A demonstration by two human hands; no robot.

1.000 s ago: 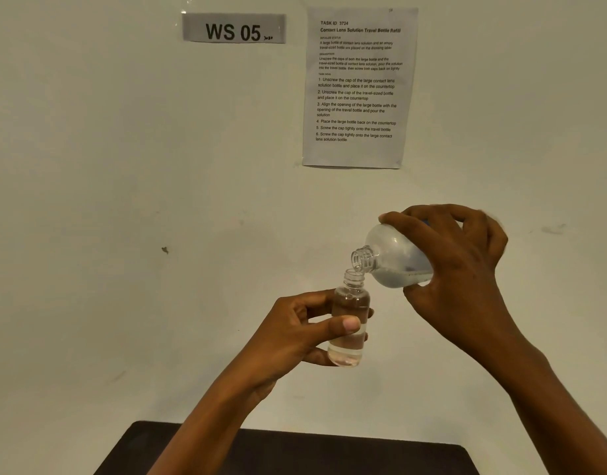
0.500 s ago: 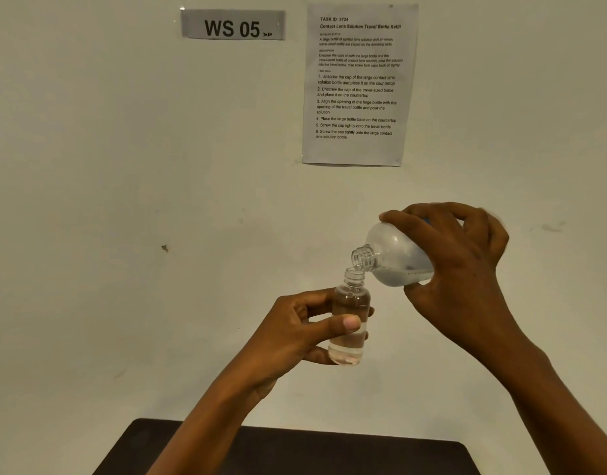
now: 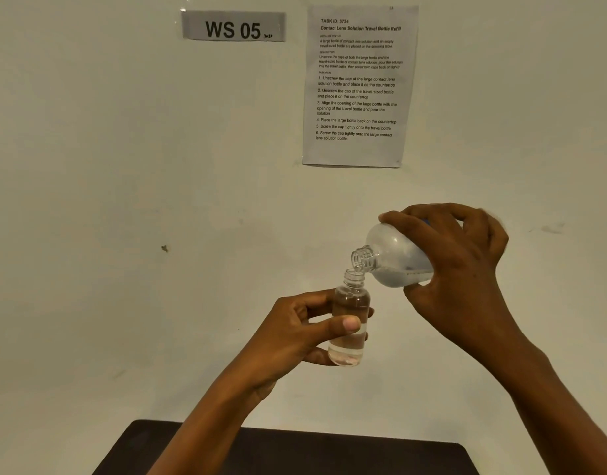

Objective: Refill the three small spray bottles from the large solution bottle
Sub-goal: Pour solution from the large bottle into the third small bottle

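Pale wall (image 3: 89, 200) behind and dark tabletop (image 3: 295, 454) below frame the pour. The left hand (image 3: 295, 334) grips a small bottle (image 3: 351, 299) upright in mid-air, thumb across its front. The right hand (image 3: 466, 269) clasps the big bottle (image 3: 394, 258), tipped with its open neck just above the small one's mouth. The level looks near the shoulder (hard to read through clear liquid), so the tilt wants easing back gently, mouths aligned, to avoid overflow.
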